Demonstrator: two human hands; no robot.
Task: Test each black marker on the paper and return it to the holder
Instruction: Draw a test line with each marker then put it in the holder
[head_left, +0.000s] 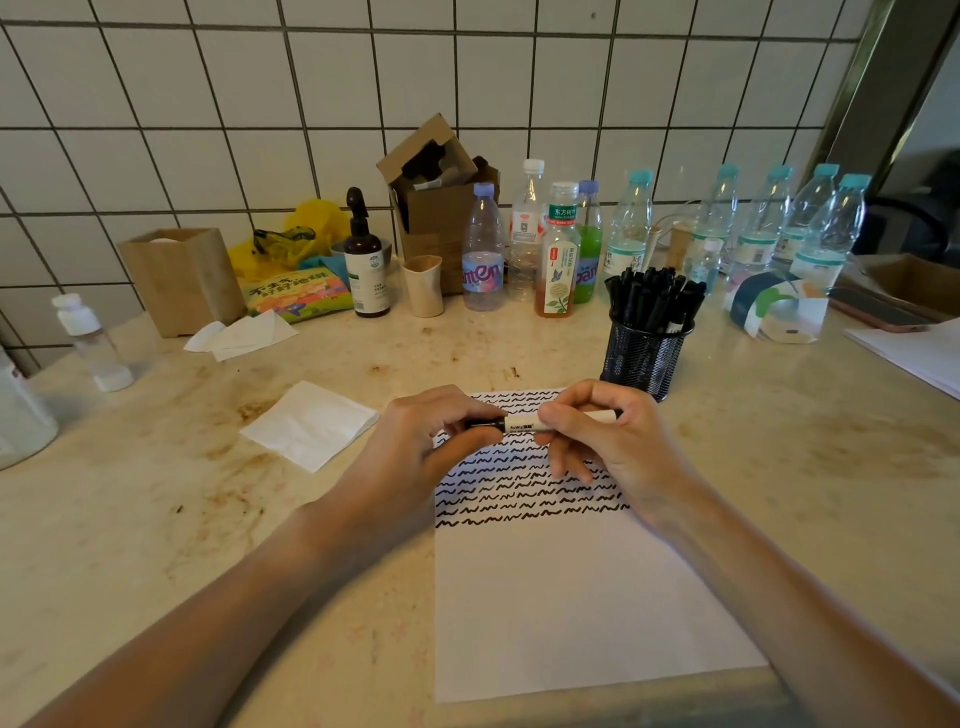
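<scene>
I see both hands holding one marker (524, 422) flat above the squiggly paper (582, 597): left hand (415, 441) fingers pinch its black cap, right hand (608, 436) fingers wrap its white barrel (label too small to read). The round mesh holder (644, 358) stands near on the stone tabletop (156, 519).

You're at a tiled pantry or break-room corner.
White wall tiles (208, 119), a stained marble worktop (156, 519), crowded drink bottles (556, 249) and a snack packet (296, 296) tell you so.
</scene>
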